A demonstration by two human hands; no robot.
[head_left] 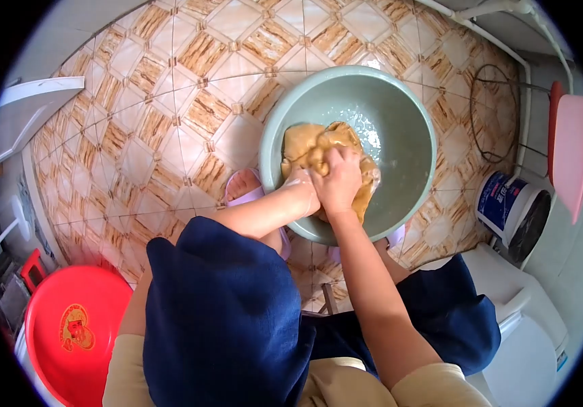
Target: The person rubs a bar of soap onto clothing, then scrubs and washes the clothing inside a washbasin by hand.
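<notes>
A wet mustard-tan cloth point(303, 141) lies bunched in a large grey-green basin point(415, 146), with some suds on it. My right hand point(341, 180) grips a fold of the cloth, its fingers curled into the fabric. Right beside it, my soapy left hand point(299, 187) is closed on the same bunched cloth, its fingers mostly hidden by the folds and the other hand. The two wrists nearly meet over the near left part of the basin. Wet, glistening patches show on the basin's inner wall.
The basin stands between my feet in lilac slippers point(245, 195) on a patterned tile floor point(203, 112). A red basin point(111, 298) is at lower left. On the right are a labelled bucket point(502, 203), a pink basin point(572, 146), a cable and a white toilet point(525, 339).
</notes>
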